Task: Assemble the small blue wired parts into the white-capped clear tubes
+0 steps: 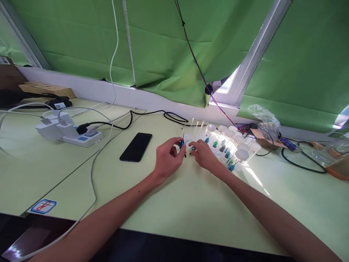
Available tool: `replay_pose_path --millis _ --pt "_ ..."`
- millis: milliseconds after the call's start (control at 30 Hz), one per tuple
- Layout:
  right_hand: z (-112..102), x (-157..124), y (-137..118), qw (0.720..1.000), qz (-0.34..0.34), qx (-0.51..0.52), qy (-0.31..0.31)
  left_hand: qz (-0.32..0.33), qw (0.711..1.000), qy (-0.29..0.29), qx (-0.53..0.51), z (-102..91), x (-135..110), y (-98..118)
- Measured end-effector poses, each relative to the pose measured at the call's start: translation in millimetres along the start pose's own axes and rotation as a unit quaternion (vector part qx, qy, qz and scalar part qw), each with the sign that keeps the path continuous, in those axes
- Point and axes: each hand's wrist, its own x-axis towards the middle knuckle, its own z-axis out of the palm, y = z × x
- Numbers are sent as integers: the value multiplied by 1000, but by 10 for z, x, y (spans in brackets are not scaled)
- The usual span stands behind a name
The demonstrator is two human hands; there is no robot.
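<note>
My left hand is closed, with thumb and fingertips pinching a small blue piece that has a thin dark rod standing up from it. Just to the right, my right hand reaches down with its fingers bent together at a small round whitish item on the table; what they grip is mostly hidden. A tiny black bit lies between the hands. Beside my right hand stand several clear containers with round white tops, and small teal, green and grey pieces on thin rods show among them.
A black phone lies left of my hands. Farther left is a white power strip with plugs and cables. A white cable crosses the table to its front edge. An open cardboard box with clear plastic stands back right.
</note>
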Motion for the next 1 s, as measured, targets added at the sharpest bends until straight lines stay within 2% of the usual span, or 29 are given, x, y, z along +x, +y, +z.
replay_pose_path --millis 167,400,633,900,1000 --pt "105 216 -32 999 4 49 9 -12 1000 26 3 -57 96 -44" --pt "141 423 -88 994 -8 110 -11 -53 998 18 -26 -76 133 -89" --pt "184 494 -57 992 12 116 -45 -62 998 9 -33 -74 122 -93" --pt "209 511 -44 995 0 85 -54 -67 997 -3 -35 -65 119 -107" --pt "158 512 -45 996 -12 80 -41 -63 997 -2 -34 -61 118 -123"
